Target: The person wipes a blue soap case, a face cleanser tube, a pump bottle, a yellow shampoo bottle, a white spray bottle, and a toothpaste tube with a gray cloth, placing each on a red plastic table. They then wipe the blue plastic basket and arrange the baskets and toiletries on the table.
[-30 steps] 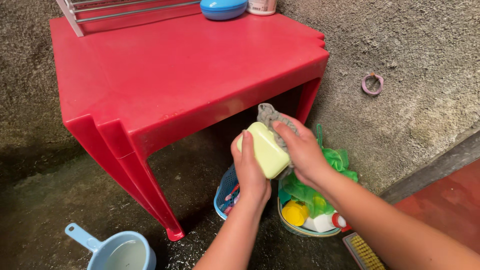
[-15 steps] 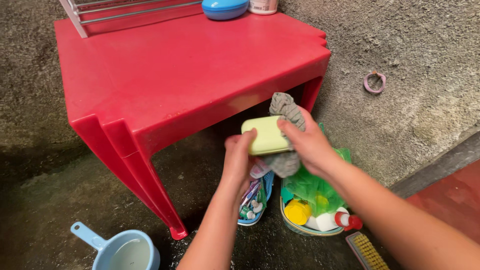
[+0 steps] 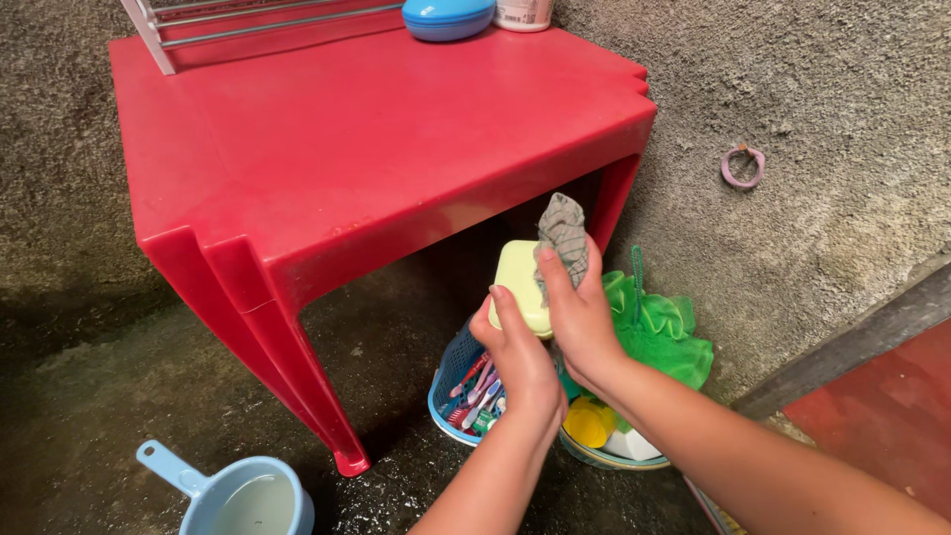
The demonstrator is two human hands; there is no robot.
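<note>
My left hand grips the lower edge of a pale yellow-green soap case, held up in front of the red plastic table. My right hand holds a crumpled grey cloth pressed against the case's right side. Both hands hover above a blue basket with several toothbrushes inside, on the floor by the table's right leg.
A green mesh bath sponge and a second basket with yellow and white items lie under my right arm. A light blue dipper sits at bottom left. A blue lidded case and a metal rack stand on the table. A pink ring lies on the rough floor.
Both hands have turned the soap case from lying flat to more upright, and the grey cloth has shifted up along its right side. The hands stay over the baskets.
</note>
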